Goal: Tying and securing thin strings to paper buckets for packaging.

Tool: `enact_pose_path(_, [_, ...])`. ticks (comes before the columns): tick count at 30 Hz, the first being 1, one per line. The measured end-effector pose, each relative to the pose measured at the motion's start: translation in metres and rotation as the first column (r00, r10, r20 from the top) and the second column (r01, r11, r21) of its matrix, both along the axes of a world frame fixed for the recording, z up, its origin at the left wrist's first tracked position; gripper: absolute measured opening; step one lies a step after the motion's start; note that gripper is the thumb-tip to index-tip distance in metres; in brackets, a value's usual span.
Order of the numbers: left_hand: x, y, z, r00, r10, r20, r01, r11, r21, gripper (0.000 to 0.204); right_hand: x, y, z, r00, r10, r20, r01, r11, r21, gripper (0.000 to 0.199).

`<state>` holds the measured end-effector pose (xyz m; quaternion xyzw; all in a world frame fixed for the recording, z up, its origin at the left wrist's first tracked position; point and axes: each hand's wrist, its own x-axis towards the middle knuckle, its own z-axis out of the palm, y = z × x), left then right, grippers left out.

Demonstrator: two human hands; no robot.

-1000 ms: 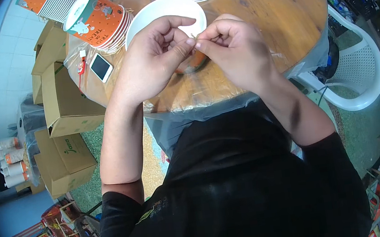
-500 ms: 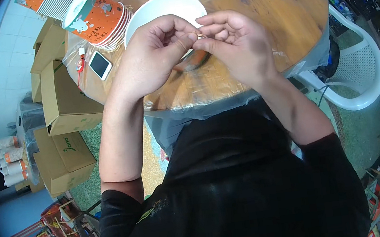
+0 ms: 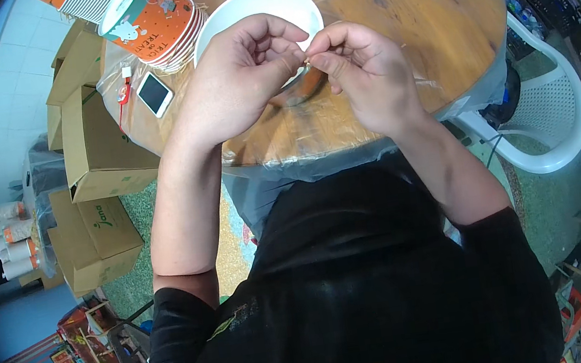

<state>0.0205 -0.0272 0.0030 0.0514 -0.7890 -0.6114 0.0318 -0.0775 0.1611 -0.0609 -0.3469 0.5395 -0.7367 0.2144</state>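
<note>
Fingertips of my left hand (image 3: 240, 78) and my right hand (image 3: 364, 72) meet just in front of the white bowl (image 3: 249, 7), and between them I pinch a very small, thin piece (image 3: 307, 62); it is too small to say what it is. Both hands are closed narrow, thumb against forefinger, held above the round wooden surface (image 3: 431, 23) and above a dark shape (image 3: 300, 90) under them that I cannot identify. To do this well, I think I should keep my wrists low and close to the bowl, so the piece falls into it if it slips. I should press lightly, because such a thin piece probably bends or breaks easily. The stack of orange paper cups (image 3: 152, 20) lies left of the bowl, the phone (image 3: 155, 93) below the cups, both apart from my hands.
</note>
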Motion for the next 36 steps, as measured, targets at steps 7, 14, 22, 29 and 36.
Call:
enact_pose_path(7, [0.000, 0.007, 0.001, 0.996, 0.047, -0.077, -0.049, 0.998, -0.024, 0.018, -0.004, 0.006, 0.014, 0.896, -0.085, -0.436, 0.167, 0.974, 0.152, 0.009])
enact_pose_path(14, [0.001, 0.010, -0.006, 0.981, 0.102, -0.167, -0.105, 0.994, -0.012, 0.017, -0.006, 0.007, 0.023, 0.659, -0.156, -0.736, 0.292, 0.955, 0.059, 0.010])
enact_pose_path(22, [0.005, 0.019, -0.007, 0.966, 0.154, -0.209, -0.181, 0.977, -0.112, 0.017, -0.003, -0.009, 0.004, 0.508, -0.436, -0.743, 0.426, 0.877, -0.223, 0.038])
enact_pose_path(29, [0.006, 0.017, 0.006, 0.990, 0.135, 0.045, -0.132, 0.989, -0.064, 0.022, -0.002, -0.016, -0.011, 0.504, -0.554, -0.663, 0.436, 0.826, -0.359, 0.033])
enact_pose_path(36, [0.001, 0.005, 0.007, 0.998, 0.040, 0.040, -0.035, 0.992, -0.117, 0.018, -0.005, -0.018, -0.017, 0.463, -0.596, -0.656, 0.410, 0.800, -0.438, 0.029])
